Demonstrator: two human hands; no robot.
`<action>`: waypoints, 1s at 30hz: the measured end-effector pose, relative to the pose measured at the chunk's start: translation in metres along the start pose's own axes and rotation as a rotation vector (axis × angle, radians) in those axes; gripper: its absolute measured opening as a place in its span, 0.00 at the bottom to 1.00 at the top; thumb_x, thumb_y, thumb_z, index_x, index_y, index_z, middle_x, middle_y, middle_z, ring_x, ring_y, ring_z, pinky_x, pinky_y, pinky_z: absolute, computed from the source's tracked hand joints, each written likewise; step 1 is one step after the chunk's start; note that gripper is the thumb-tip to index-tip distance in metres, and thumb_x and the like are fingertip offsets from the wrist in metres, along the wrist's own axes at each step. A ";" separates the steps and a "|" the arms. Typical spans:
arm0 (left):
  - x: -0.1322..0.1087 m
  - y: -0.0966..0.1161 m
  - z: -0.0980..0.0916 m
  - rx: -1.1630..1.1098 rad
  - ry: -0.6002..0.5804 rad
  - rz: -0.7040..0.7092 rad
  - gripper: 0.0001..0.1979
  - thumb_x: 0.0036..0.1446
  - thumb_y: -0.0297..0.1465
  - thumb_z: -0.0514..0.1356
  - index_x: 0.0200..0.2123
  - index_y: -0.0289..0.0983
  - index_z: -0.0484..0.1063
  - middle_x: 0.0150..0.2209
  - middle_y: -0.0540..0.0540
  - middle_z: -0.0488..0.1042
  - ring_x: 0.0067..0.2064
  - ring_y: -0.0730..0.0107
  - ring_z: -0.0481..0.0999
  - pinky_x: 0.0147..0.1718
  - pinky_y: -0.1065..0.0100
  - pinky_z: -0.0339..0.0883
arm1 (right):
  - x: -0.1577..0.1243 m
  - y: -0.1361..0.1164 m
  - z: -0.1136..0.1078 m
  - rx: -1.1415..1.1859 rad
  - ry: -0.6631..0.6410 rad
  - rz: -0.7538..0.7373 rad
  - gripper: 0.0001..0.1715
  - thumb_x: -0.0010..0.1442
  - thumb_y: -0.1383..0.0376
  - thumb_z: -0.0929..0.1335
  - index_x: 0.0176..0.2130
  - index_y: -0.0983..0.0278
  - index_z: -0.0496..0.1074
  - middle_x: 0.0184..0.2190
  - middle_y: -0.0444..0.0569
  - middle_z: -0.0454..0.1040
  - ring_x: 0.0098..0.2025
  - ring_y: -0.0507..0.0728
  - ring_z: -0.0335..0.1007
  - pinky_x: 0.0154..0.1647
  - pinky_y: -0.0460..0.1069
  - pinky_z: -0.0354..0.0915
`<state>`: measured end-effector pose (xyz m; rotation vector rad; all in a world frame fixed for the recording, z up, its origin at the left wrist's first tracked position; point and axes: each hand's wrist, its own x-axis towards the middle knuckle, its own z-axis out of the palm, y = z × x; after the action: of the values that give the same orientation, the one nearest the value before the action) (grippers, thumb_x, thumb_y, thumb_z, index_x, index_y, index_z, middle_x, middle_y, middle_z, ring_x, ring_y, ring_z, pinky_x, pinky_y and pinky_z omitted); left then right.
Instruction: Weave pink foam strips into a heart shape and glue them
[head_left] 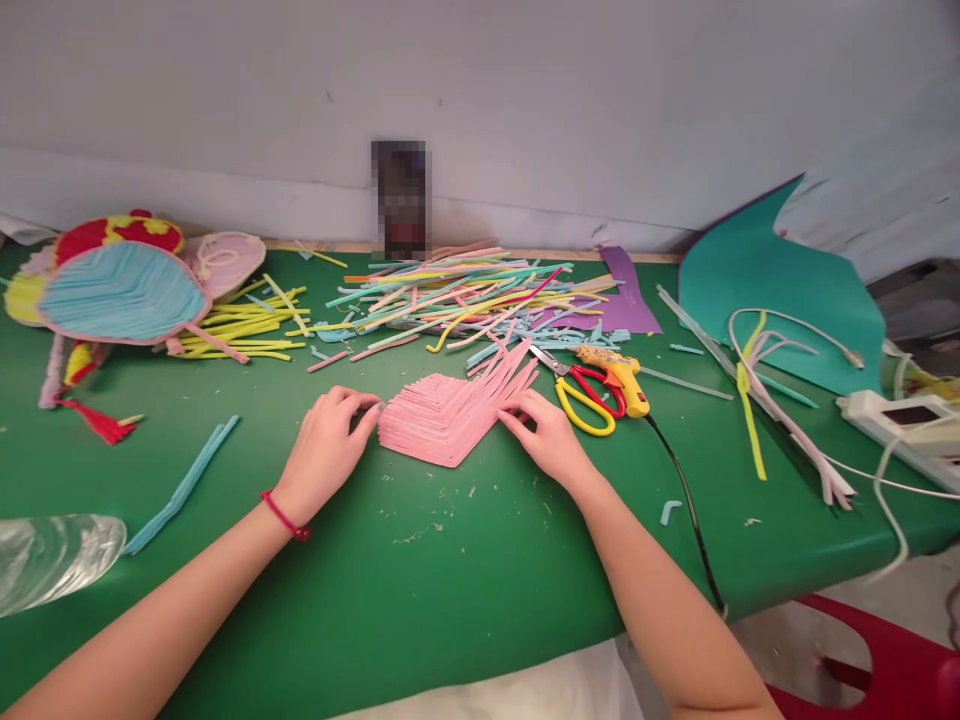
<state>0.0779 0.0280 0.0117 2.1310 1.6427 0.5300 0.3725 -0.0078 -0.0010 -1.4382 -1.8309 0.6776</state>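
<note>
Fingers [363,400] of left hand [328,437]: pinching pink leaf [442,420] at left
Right hand [549,437]: pinching it at right
Leaf: between both

1. Closed off at the far side by a pale grey wall [600,100], speckled with small dark marks, scuffed toward the right.
2. Filled across the middle by a smooth green desk [337,600], faintly glossy at right.
3. Furnished at near right with a red seat [907,655], above greyish floor [907,590].
4. Lit softly, without hard shadows.
</note>
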 end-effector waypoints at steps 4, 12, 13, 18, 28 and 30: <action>0.016 0.020 0.002 -0.050 -0.060 -0.084 0.17 0.59 0.41 0.53 0.40 0.37 0.74 0.42 0.42 0.72 0.46 0.58 0.71 0.48 0.58 0.64 | 0.000 0.004 0.001 0.049 0.028 0.032 0.09 0.63 0.59 0.64 0.35 0.61 0.72 0.34 0.48 0.72 0.35 0.55 0.71 0.37 0.50 0.70; 0.026 0.044 0.001 -0.218 -0.094 -0.216 0.15 0.49 0.40 0.59 0.38 0.38 0.71 0.38 0.45 0.76 0.39 0.62 0.74 0.36 0.65 0.65 | -0.003 0.001 0.003 0.004 -0.030 -0.034 0.08 0.63 0.63 0.64 0.36 0.61 0.72 0.36 0.48 0.70 0.37 0.54 0.71 0.41 0.51 0.70; 0.028 0.044 0.001 -0.229 -0.086 -0.227 0.17 0.47 0.39 0.60 0.40 0.37 0.71 0.38 0.45 0.76 0.39 0.62 0.74 0.36 0.65 0.64 | -0.003 0.001 0.003 0.006 -0.033 -0.037 0.08 0.63 0.63 0.64 0.36 0.61 0.72 0.36 0.48 0.69 0.37 0.54 0.71 0.41 0.51 0.70; 0.033 0.046 0.001 -0.325 -0.197 -0.229 0.18 0.41 0.40 0.61 0.35 0.36 0.76 0.29 0.48 0.76 0.32 0.63 0.73 0.30 0.67 0.62 | -0.002 0.003 0.005 0.026 -0.013 -0.049 0.09 0.62 0.61 0.64 0.35 0.62 0.72 0.36 0.49 0.69 0.35 0.54 0.71 0.40 0.51 0.70; 0.035 0.047 -0.023 -0.487 -0.233 -0.133 0.21 0.45 0.45 0.60 0.37 0.35 0.72 0.29 0.47 0.78 0.30 0.68 0.74 0.27 0.70 0.63 | 0.003 0.016 0.005 0.102 0.296 0.119 0.20 0.61 0.49 0.62 0.34 0.62 0.68 0.34 0.49 0.68 0.34 0.56 0.68 0.33 0.51 0.70; 0.038 0.037 -0.028 -0.458 -0.227 -0.129 0.19 0.45 0.44 0.61 0.36 0.35 0.72 0.30 0.46 0.79 0.31 0.67 0.75 0.28 0.70 0.65 | 0.003 0.016 0.006 0.099 0.289 0.123 0.20 0.61 0.49 0.62 0.34 0.62 0.67 0.33 0.49 0.68 0.33 0.56 0.67 0.33 0.51 0.69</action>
<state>0.1028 0.0580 0.0566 1.6734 1.3652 0.5403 0.3769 -0.0009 -0.0161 -1.5064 -1.4775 0.5772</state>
